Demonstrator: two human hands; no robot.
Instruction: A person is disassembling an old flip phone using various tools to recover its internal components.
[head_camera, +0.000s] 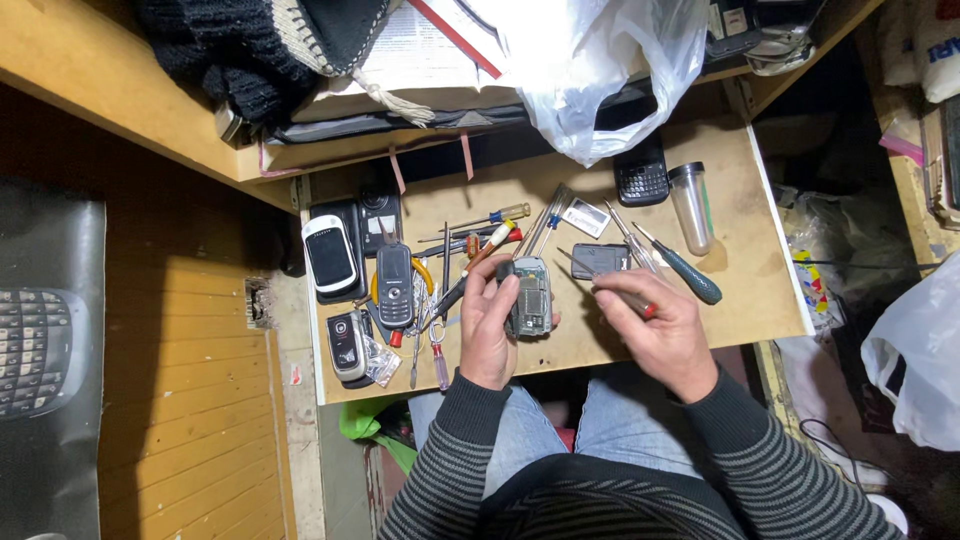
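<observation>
Fingers of the left hand (490, 325) pinch an opened phone (532, 297) at frame centre; the right hand (655, 330) grips a red-tipped tool (628, 302), probing it above the bench (740, 290).

Lit brightly from overhead on the pale wooden work board (740, 190), with glare on the white crumpled plastic bag (600, 60) above it. Dim, shadowed left and right of the board; sharp centre, edges slightly bowed.

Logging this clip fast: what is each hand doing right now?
Left hand: closed around an opened phone.
Right hand: closed on a red-tipped tool.
</observation>
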